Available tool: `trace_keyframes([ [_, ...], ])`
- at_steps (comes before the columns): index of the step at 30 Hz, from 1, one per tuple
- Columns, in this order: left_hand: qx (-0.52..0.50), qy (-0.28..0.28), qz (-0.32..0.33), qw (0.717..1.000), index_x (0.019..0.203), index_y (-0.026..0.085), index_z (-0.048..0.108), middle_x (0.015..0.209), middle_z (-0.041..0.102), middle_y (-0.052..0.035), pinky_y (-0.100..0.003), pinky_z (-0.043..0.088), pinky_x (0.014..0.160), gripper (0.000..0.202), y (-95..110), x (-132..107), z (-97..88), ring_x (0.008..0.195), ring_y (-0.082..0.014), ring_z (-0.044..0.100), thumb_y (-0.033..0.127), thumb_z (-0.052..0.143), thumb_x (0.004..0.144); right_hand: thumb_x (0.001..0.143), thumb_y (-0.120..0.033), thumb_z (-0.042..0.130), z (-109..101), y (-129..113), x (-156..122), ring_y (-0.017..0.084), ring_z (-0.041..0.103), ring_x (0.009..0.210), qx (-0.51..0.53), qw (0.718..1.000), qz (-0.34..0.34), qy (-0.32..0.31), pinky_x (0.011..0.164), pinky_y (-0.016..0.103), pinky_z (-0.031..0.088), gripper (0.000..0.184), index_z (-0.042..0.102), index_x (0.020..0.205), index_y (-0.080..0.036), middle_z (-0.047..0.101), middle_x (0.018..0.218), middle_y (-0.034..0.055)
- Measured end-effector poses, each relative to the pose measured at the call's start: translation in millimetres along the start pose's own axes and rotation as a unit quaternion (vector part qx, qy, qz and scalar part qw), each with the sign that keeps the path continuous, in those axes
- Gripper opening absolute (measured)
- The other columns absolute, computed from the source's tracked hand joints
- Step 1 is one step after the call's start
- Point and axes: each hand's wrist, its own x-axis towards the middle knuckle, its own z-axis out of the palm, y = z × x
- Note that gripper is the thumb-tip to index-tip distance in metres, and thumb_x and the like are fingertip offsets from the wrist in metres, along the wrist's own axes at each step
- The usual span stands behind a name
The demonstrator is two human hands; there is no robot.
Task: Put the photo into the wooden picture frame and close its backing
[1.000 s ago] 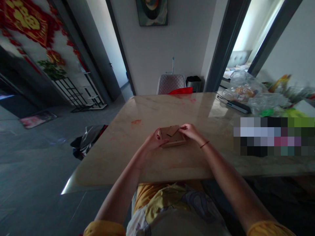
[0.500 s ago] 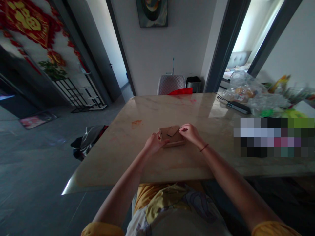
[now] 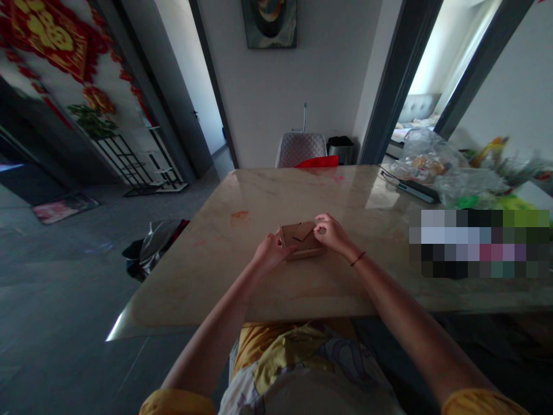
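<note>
Two hands at work: the left hand [image 3: 271, 252] grasps the near edge of a flat cardboard box [image 3: 302, 233], and the right hand [image 3: 333, 235] pinches its far corner. The box rests on a marble table [image 3: 216, 276].

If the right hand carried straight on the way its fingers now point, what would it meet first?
The small wooden frame: the right hand's fingertips sit at its right edge, possibly already touching, though depth is hard to judge from this view.
</note>
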Motion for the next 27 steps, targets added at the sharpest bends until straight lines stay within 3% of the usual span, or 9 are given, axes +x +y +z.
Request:
trace_keyframes([
  [7,-0.030,0.000,0.012,0.999,0.117,0.019,0.058,0.080,0.066,-0.0051,-0.025,0.041,0.063,0.057,2.3,-2.9,-1.7,0.074,-0.0184,0.061,0.049,0.067,0.070,0.074,-0.013,0.055,-3.3,-19.7,0.9,0.019,0.059,0.092,-0.104,0.994,-0.005,-0.040,0.083,0.030,0.047,0.017,0.061,0.059,-0.017,0.061,0.108,0.0123],
  [11,-0.036,0.004,0.009,0.999,0.117,0.019,0.059,0.082,0.067,-0.0052,-0.025,0.041,0.062,0.057,2.1,-3.1,-2.3,0.074,-0.0189,0.062,0.049,0.068,0.069,0.075,-0.015,0.053,-1.4,-21.7,0.8,0.019,0.059,0.088,-0.113,0.993,0.002,-0.025,0.080,0.030,0.047,0.018,0.063,0.060,-0.018,0.064,0.102,0.0114],
  [16,-0.047,-0.005,0.005,0.999,0.118,0.018,0.059,0.081,0.067,-0.0058,-0.024,0.041,0.060,0.057,2.7,-3.3,-4.8,0.071,-0.0183,0.062,0.048,0.067,0.071,0.080,-0.022,0.047,0.2,-8.7,4.7,0.016,0.062,0.081,0.014,0.993,0.111,0.021,0.076,0.026,0.046,0.025,0.068,0.066,-0.019,0.068,0.086,0.0071],
  [20,-0.054,-0.022,-0.008,0.998,0.118,0.018,0.059,0.080,0.068,-0.0049,-0.021,0.039,0.056,0.049,4.2,-3.1,-6.4,0.066,-0.0155,0.061,0.045,0.060,0.077,0.085,-0.030,0.040,-2.3,-2.4,8.1,0.017,0.064,0.076,0.034,0.983,0.175,0.051,0.072,0.026,0.044,0.036,0.071,0.069,-0.019,0.069,0.078,0.0053],
  [24,-0.079,-0.028,-0.042,0.996,0.107,0.017,0.064,0.083,0.069,-0.0056,-0.020,0.039,0.053,0.036,4.1,-1.1,-6.0,0.059,-0.0122,0.059,0.040,0.054,0.082,0.084,-0.030,0.045,-3.3,2.2,7.5,0.017,0.064,0.078,0.020,0.982,0.187,0.031,0.070,0.025,0.043,0.029,0.071,0.080,-0.018,0.071,0.084,0.0071],
  [27,-0.128,-0.049,-0.089,0.987,0.089,0.014,0.067,0.075,0.068,-0.0059,-0.020,0.040,0.052,0.031,1.4,3.2,-4.3,0.056,-0.0112,0.058,0.036,0.045,0.086,0.082,-0.029,0.050,-0.3,3.1,5.4,0.017,0.065,0.080,0.015,0.981,0.195,-0.005,0.067,0.023,0.043,0.023,0.069,0.080,-0.017,0.071,0.087,0.0078],
])
